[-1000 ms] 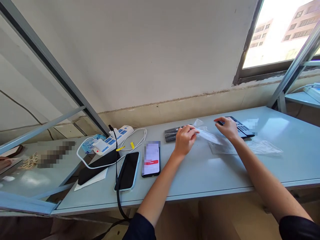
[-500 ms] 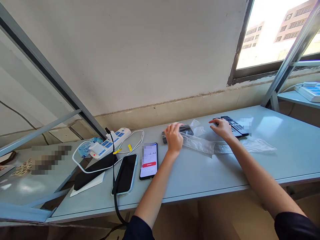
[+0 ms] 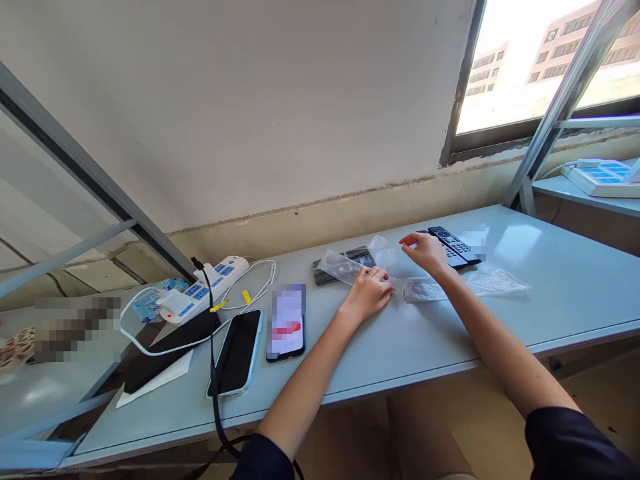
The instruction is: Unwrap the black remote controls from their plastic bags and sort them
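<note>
Resting low over the bench [image 3: 400,360], the left hand [image 3: 369,291] covers part of a clear plastic bag [image 3: 334,265] – its fingers are curled, but I cannot tell whether they grasp the film or only press on it. The bag stretches from that hand toward ten o'clock, lying across part of a dark wrapped pack [image 3: 360,255]. The right hand [image 3: 425,252] is held up at about two o'clock from the left, its thumb and fingertips narrow, though I cannot tell if anything is between them. Just beyond it, toward three o'clock, sits a pair of black remotes [image 3: 454,245]; toward four, more clear plastic [image 3: 485,283] lies flat. To handle such slippery film well, I'd keep the left fingers light and spread, smoothing folds away from the pack – a hard press could drag it along. The right wrist should stay high enough not to knock the remotes. The lit phone [image 3: 287,327] at eight o'clock from the left hand deserves some clearance.
</note>
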Motion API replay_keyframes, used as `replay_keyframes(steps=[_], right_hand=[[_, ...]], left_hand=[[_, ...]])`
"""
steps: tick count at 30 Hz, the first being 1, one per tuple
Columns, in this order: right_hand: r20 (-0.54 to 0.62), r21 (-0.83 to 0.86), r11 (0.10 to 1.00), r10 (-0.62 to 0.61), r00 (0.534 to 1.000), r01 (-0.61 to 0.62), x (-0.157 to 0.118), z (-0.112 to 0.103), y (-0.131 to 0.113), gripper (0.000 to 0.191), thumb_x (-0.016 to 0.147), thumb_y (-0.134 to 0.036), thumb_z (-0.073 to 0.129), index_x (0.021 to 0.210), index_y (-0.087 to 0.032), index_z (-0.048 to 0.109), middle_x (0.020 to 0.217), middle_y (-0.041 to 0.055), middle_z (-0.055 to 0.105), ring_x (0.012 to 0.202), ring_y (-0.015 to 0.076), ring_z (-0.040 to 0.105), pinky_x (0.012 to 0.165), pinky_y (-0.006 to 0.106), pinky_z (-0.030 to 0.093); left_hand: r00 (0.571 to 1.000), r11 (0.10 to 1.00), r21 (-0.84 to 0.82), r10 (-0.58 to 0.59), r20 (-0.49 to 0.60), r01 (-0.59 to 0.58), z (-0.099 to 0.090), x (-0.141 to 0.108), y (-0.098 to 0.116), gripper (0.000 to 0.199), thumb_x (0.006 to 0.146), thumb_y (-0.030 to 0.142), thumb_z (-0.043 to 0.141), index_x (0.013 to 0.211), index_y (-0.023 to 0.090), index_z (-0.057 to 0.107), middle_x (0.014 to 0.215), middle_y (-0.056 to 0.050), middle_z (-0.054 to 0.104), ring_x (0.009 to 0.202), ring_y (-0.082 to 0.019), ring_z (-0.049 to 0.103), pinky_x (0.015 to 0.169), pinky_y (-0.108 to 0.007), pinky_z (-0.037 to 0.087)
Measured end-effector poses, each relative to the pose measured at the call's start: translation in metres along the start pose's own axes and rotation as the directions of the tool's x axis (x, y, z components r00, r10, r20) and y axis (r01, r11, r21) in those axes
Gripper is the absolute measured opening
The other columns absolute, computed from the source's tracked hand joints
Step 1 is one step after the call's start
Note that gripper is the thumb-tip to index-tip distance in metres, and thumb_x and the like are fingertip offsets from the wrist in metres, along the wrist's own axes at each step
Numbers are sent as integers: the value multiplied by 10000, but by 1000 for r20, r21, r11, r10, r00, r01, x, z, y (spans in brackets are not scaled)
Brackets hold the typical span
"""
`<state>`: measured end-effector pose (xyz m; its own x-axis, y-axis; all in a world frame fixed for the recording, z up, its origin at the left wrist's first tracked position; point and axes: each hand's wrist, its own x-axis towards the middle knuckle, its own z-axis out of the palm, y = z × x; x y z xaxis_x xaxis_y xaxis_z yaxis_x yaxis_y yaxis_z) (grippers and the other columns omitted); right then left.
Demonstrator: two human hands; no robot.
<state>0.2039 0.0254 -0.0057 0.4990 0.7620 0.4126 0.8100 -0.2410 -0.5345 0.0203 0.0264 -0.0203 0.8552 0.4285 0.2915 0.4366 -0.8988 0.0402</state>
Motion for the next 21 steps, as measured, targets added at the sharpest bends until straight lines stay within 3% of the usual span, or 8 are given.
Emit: replay_keyframes(steps=[5,10,17,21], right_hand=[[1,-18,1000,16,1000,-16,-1,-3,-4,168,674,-231,574,744,-277,719,807,-7,738,792,203,657,611,284,461],[-25,-57,996,65,998,-67,2,-10,0,182,667,-218,571,741,-283,724,810,3,735,784,220,655,616,303,464],[-38,-157,979,124,992,-129,6,-23,8,227,695,-232,560,827,-272,739,908,54,723,841,257,644,644,337,454],[2,-218,968,132,991,-128,6,-20,11,237,682,-232,576,853,-280,733,968,49,709,874,243,637,646,316,451]], left_hand=[[999,999,12,-36,-9,36,-8,-1,6,111,827,173,532,879,149,627,1017,-96,634,987,-241,577,873,-380,399],[995,997,-16,76,71,-75,-9,-2,17,28,778,184,558,791,172,579,867,-37,660,846,-194,612,802,-317,417],[979,982,-31,187,79,-185,-1,-1,32,30,802,170,526,812,186,548,972,-24,675,993,-171,601,838,-276,399],[988,989,13,148,38,-148,0,1,30,60,824,178,499,868,182,539,992,-48,669,952,-187,614,833,-300,398]])
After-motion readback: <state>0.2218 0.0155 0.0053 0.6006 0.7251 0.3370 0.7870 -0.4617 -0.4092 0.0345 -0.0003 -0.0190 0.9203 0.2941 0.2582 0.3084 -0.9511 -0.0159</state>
